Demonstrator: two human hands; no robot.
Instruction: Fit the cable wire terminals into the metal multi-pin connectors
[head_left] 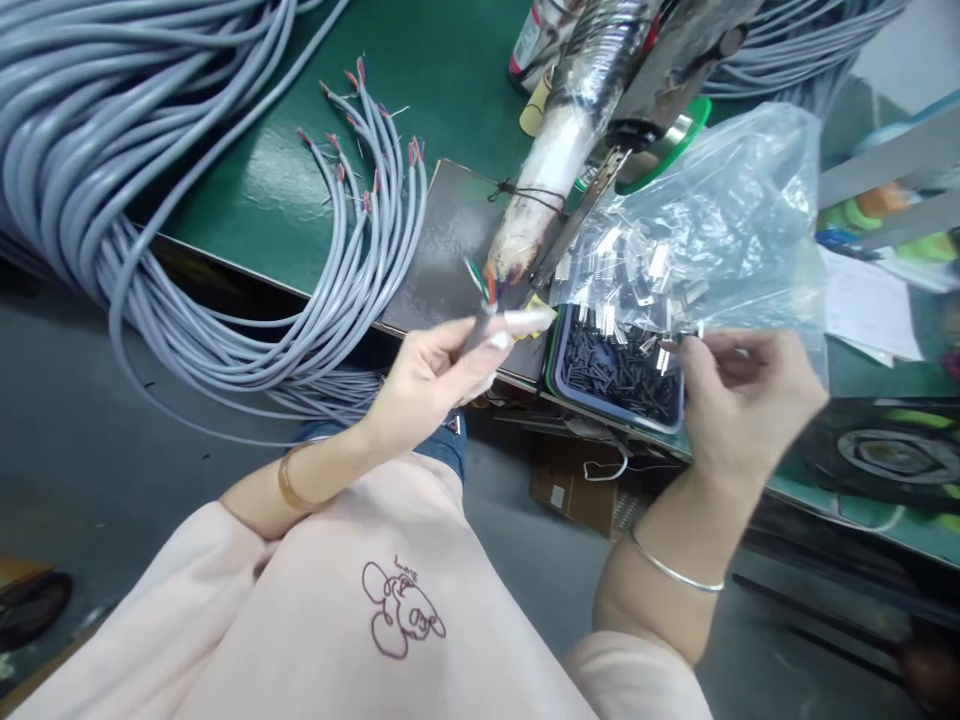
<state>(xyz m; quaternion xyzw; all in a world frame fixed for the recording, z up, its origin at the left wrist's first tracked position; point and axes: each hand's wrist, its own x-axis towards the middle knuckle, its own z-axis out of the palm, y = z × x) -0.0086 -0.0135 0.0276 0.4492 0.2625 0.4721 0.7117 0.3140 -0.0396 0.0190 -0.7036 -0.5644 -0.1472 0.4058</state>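
My left hand [431,385] is closed around a grey cable [477,332], with white wrapping on one fingertip. From the cable's end, bared coloured wires [490,285] fan out, green, orange and red among them, just below the burnt-looking end of a taped white rod [544,170]. My right hand [750,390] is at the right side of a small tray [634,420], thumb and fingers pinched together. What lies in that pinch is too small to make out. Short black sleeve pieces [607,375] fill the tray, and small metal connectors [656,262] lie above them at the clear plastic bag [757,200].
Thick coils of grey cable [67,130] cover the left, their stripped ends [367,170] lying on the green table [465,60]. A dark board [450,230] lies under the rod. Beside the rod are a metal tool [585,205] and a green-rimmed spool [697,120]. Papers [870,300] lie at right.
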